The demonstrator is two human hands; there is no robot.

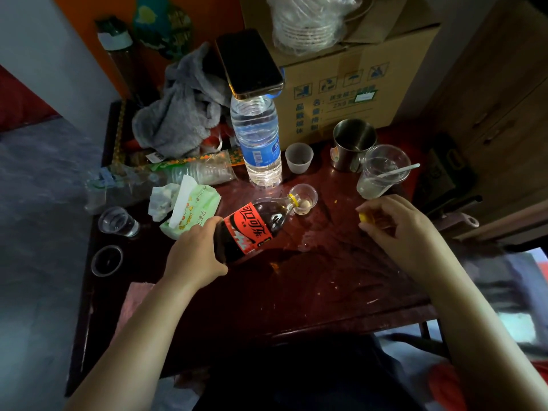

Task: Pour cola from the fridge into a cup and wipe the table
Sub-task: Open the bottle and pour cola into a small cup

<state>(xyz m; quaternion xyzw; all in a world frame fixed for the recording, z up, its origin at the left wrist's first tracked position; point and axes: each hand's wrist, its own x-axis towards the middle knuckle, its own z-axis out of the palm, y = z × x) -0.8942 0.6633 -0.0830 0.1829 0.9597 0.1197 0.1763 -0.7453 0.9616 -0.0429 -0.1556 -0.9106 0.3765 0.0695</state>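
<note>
My left hand (195, 253) grips the base of a cola bottle (252, 226) with a red label, tipped almost flat. Its open mouth with a yellow ring sits over a small clear plastic cup (305, 197), and foamy cola shows in the cup. My right hand (391, 221) hovers to the right above the dark red table (326, 286), pinching the bottle's yellow cap (363, 217). A grey cloth (178, 114) lies bunched at the back left. A pack of tissues (189, 209) lies left of the bottle.
A tall water bottle (258, 137) with a phone (249, 63) on top stands behind the cup. A white cup (299, 158), a steel mug (351, 143) and a plastic cup with a spoon (382, 170) stand at back right. Two clear cups (117, 222) stand left. A cardboard box (350, 69) stands behind.
</note>
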